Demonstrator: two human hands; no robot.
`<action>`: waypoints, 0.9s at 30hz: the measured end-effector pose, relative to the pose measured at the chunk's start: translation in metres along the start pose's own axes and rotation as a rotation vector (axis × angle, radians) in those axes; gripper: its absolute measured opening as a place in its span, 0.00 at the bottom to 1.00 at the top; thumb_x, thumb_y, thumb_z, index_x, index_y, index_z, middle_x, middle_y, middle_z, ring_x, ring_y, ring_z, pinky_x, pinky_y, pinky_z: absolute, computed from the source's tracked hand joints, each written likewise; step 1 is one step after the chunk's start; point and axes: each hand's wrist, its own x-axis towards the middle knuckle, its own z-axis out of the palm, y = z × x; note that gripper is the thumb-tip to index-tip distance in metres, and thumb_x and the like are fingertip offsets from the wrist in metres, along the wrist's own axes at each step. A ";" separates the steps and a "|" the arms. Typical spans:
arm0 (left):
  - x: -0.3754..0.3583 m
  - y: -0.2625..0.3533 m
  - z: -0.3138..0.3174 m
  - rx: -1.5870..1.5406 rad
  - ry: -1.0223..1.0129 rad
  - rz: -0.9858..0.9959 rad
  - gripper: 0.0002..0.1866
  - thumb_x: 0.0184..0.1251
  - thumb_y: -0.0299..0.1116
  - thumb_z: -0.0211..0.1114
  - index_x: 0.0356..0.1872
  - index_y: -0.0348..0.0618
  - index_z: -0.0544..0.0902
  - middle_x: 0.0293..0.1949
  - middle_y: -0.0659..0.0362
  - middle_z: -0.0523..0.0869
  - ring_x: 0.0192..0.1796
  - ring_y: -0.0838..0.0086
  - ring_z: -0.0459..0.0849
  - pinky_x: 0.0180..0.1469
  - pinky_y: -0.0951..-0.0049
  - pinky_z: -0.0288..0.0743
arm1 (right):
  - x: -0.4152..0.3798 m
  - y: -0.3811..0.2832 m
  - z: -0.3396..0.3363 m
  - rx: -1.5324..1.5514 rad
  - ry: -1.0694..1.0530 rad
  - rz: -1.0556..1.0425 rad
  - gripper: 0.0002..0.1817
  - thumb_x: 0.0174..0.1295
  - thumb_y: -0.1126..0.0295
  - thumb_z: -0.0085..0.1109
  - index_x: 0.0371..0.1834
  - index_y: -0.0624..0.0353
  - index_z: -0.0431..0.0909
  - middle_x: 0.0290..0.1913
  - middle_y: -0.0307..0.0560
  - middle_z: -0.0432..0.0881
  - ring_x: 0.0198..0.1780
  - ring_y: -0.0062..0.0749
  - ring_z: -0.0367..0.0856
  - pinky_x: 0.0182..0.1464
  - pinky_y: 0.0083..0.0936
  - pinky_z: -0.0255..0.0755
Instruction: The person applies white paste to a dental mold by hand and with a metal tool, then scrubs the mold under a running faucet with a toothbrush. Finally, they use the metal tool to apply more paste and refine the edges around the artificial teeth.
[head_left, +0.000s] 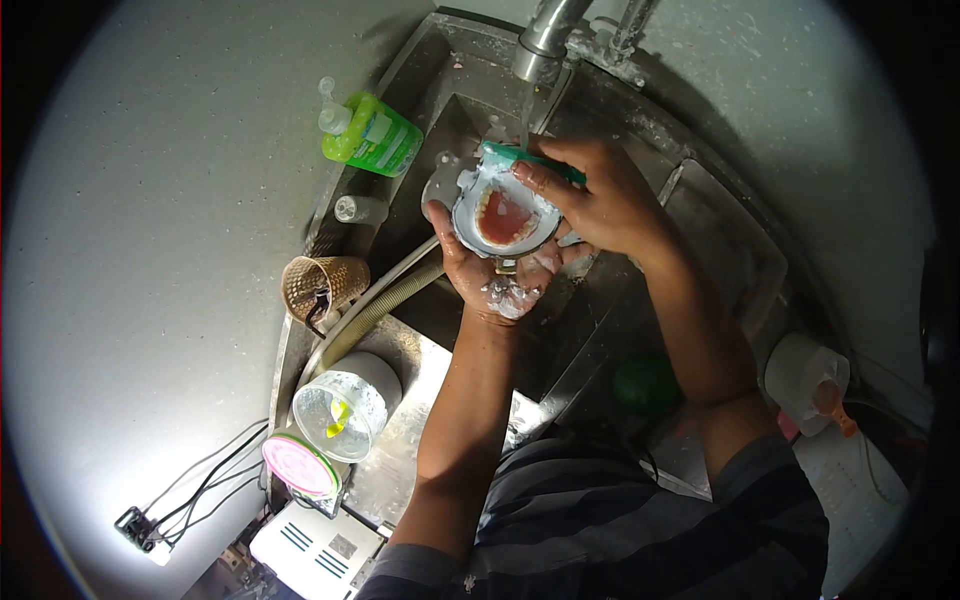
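My left hand [505, 285] is wrapped from below around a denture flask half [460, 222] with a metal rim. White plaster [540, 222] fills it, and a denture [506, 221] with a pink base and whitish teeth sits in the middle. Wet white residue clings to my left palm. My right hand [590, 195] grips a green brush [510, 154], its head against the plaster at the flask's far edge. Bristles are mostly hidden. From the metal tap [541, 52] above, a thin stream of water [525, 115] falls close to the brush.
A stained steel sink [480, 62] lies beneath my hands. Along its left edge stand a green soap bottle [375, 135], a perforated beige cup [340, 280], a ribbed hose [385, 315] and a clear plastic tub [325, 415]. A green round object [645, 383] lies under my right forearm.
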 end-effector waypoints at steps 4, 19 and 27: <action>0.004 0.008 -0.005 0.100 -0.035 -0.017 0.52 0.67 0.80 0.50 0.77 0.46 0.67 0.68 0.43 0.79 0.63 0.36 0.83 0.55 0.27 0.81 | 0.012 0.010 -0.007 -0.064 -0.066 0.005 0.17 0.74 0.62 0.66 0.54 0.67 0.85 0.39 0.46 0.87 0.40 0.29 0.89 0.33 0.26 0.88; 0.054 -0.006 -0.040 0.580 0.236 0.520 0.41 0.80 0.69 0.47 0.62 0.33 0.77 0.51 0.45 0.86 0.53 0.56 0.86 0.60 0.55 0.82 | -0.042 0.020 0.042 -0.230 0.488 -0.310 0.09 0.70 0.72 0.67 0.38 0.65 0.78 0.30 0.60 0.81 0.32 0.56 0.84 0.35 0.44 0.75; 0.066 -0.004 -0.065 0.909 0.182 0.888 0.40 0.87 0.61 0.38 0.75 0.30 0.63 0.60 0.41 0.82 0.58 0.55 0.84 0.64 0.55 0.79 | -0.047 0.014 0.025 -0.205 0.386 -0.200 0.11 0.71 0.74 0.64 0.30 0.67 0.77 0.27 0.59 0.78 0.29 0.57 0.79 0.35 0.44 0.70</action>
